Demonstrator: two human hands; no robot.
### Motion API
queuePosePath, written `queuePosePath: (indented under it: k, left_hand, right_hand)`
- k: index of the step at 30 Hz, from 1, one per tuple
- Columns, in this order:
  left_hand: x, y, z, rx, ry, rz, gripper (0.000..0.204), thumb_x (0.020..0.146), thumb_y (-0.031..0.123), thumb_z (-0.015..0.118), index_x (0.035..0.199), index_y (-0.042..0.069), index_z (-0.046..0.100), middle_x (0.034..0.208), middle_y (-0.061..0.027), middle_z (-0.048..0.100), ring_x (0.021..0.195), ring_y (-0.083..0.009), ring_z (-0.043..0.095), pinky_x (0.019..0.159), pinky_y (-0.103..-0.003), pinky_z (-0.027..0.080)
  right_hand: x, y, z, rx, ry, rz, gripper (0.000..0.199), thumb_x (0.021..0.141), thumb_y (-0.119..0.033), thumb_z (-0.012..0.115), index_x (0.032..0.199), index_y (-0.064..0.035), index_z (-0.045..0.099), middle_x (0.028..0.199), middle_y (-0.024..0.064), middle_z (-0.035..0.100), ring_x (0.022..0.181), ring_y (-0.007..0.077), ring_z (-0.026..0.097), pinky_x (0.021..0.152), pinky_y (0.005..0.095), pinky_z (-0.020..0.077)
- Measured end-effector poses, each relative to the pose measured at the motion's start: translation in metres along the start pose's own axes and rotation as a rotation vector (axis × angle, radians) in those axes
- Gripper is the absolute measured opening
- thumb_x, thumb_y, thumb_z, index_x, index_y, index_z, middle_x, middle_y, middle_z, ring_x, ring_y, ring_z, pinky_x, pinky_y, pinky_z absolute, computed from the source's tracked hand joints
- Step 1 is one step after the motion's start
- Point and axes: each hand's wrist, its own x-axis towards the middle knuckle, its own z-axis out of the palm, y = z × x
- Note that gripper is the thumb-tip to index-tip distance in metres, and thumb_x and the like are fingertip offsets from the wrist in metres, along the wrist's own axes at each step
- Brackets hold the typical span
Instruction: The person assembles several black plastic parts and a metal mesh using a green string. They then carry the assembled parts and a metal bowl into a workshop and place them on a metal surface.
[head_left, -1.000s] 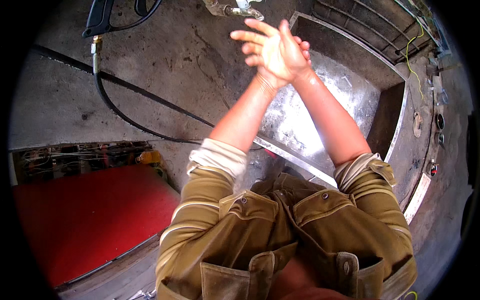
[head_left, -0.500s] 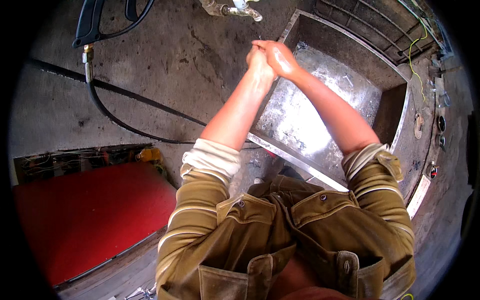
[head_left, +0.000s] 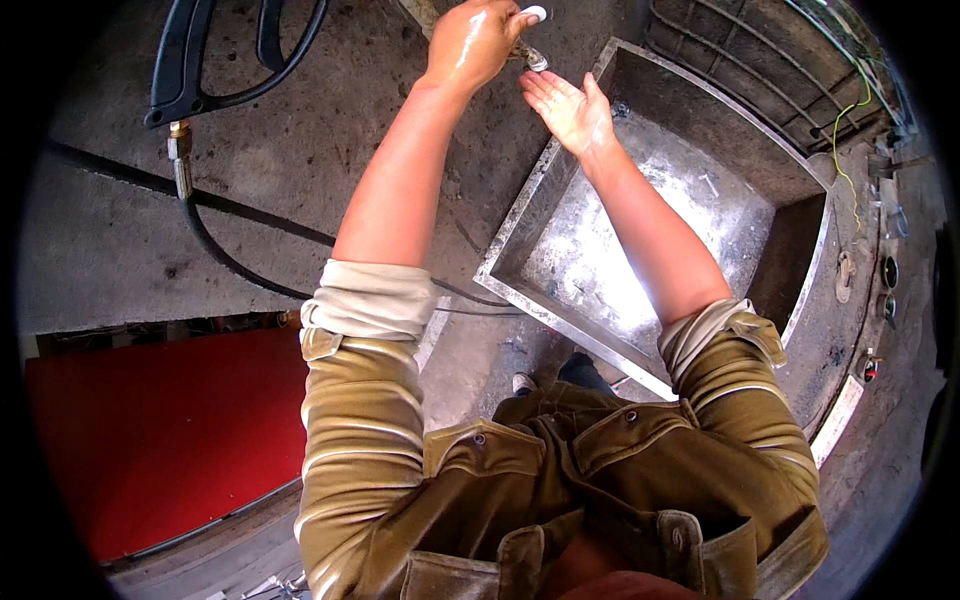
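My left hand (head_left: 470, 45) is closed at the top of the tap (head_left: 537, 60), its fingers around the handle; the handle's white tip (head_left: 536, 14) sticks out past my thumb. Just under the tap's spout, my right hand (head_left: 572, 112) is open with the palm up and the fingers stretched out, holding nothing. White, wet-looking streaks show on the back of my left hand, and the right palm looks wet. Below and to the right of the tap lies the metal sink (head_left: 560, 318), its bottom stained and shining with light. Whether water runs from the spout I cannot make out.
A black spray gun (head_left: 180, 75) with a brass fitting hangs at the upper left, and its black hose (head_left: 225, 250) runs towards the sink. A red panel (head_left: 170, 430) stands at the lower left. Behind the sink is a metal rack (head_left: 750, 60); a yellow wire (head_left: 850, 110) hangs at the right.
My hands, pressed together before, have come apart. The left one has moved up onto the tap handle; the right one has turned palm up under the spout.
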Motion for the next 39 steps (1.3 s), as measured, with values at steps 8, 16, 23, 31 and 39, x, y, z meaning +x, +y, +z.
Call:
queuePosePath:
  k: [8, 16, 23, 31, 39]
  left_hand:
    - [-0.012, 0.002, 0.020, -0.139, 0.274, -0.111, 0.023, 0.083, 0.023, 0.052, 0.086, 0.003, 0.060, 0.081, -0.0128, 0.059, 0.075, -0.0260, 0.056, 0.066, -0.034, 0.045]
    - [-0.050, 0.019, 0.156, -2.363, 0.540, -1.341, 0.027, 0.092, 0.025, 0.036, 0.093, 0.003, 0.052, 0.076, -0.0082, 0.055, 0.065, -0.0216, 0.053, 0.058, -0.032, 0.045]
    - [-0.051, -0.013, 0.189, -0.477, -0.050, -0.390, 0.021, 0.086, 0.020, 0.042, 0.088, 0.003, 0.055, 0.076, -0.0125, 0.060, 0.070, -0.0281, 0.059, 0.061, -0.040, 0.047]
    - [-0.063, -0.013, 0.162, -0.633, -0.499, -0.521, 0.027, 0.082, 0.032, 0.049, 0.087, 0.005, 0.052, 0.075, -0.0103, 0.058, 0.065, -0.0224, 0.058, 0.058, -0.036, 0.049]
    - [-0.100, 0.032, 0.161, -2.687, 0.050, -0.960, 0.056, 0.079, 0.060, 0.043, 0.093, 0.006, 0.048, 0.076, -0.0074, 0.051, 0.067, -0.0181, 0.052, 0.062, -0.031, 0.047]
  right_hand:
    - [0.006, -0.005, -0.015, -0.037, 0.043, -0.028, 0.062, 0.091, -0.044, 0.024, 0.123, 0.0098, 0.025, 0.122, 0.0310, 0.036, 0.113, 0.0410, 0.039, 0.096, 0.0462, 0.0338]
    - [0.008, 0.013, -0.026, -0.100, 0.039, 0.013, 0.031, 0.089, -0.031, 0.037, 0.099, -0.0051, 0.050, 0.092, 0.0138, 0.057, 0.089, 0.0300, 0.055, 0.083, 0.0445, 0.0439]
    - [0.004, 0.018, -0.049, 0.091, -0.023, 0.261, 0.031, 0.089, -0.033, 0.036, 0.090, -0.0061, 0.051, 0.081, 0.0128, 0.057, 0.074, 0.0278, 0.057, 0.067, 0.0422, 0.0483]
    - [0.006, 0.004, -0.032, -0.252, 0.390, 0.165, 0.041, 0.091, -0.041, 0.028, 0.092, -0.0066, 0.051, 0.090, 0.0126, 0.057, 0.077, 0.0263, 0.056, 0.065, 0.0421, 0.0480]
    - [0.059, 0.025, -0.010, 0.226, 0.171, -0.240, 0.049, 0.089, -0.044, 0.034, 0.099, 0.0015, 0.047, 0.100, 0.0208, 0.051, 0.089, 0.0303, 0.052, 0.080, 0.0399, 0.0461]
